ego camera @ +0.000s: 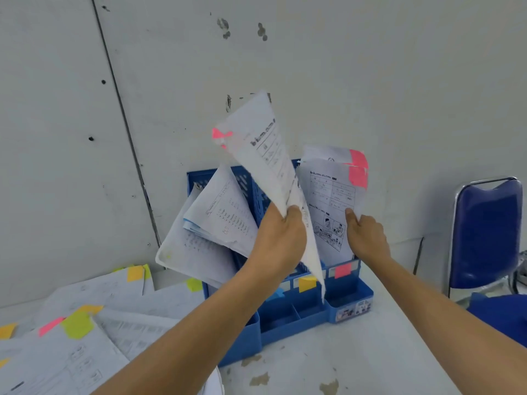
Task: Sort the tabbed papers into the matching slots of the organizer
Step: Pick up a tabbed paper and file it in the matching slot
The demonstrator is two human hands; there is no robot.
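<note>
Scuffed white table, blue organizer against the far wall. My left hand pinches a pink-tabbed paper, long axis upright, just left of the pink slot; my right hand grips sheets already there.

A pale grey wall, scuffed and marked, has a dark vertical seam. A white bench shows chipped paint. A blue chair stands at the right.

Blue padded chair with a chrome frame at the right edge — scuffed grey wall behind, chipped white counter lower right.
</note>
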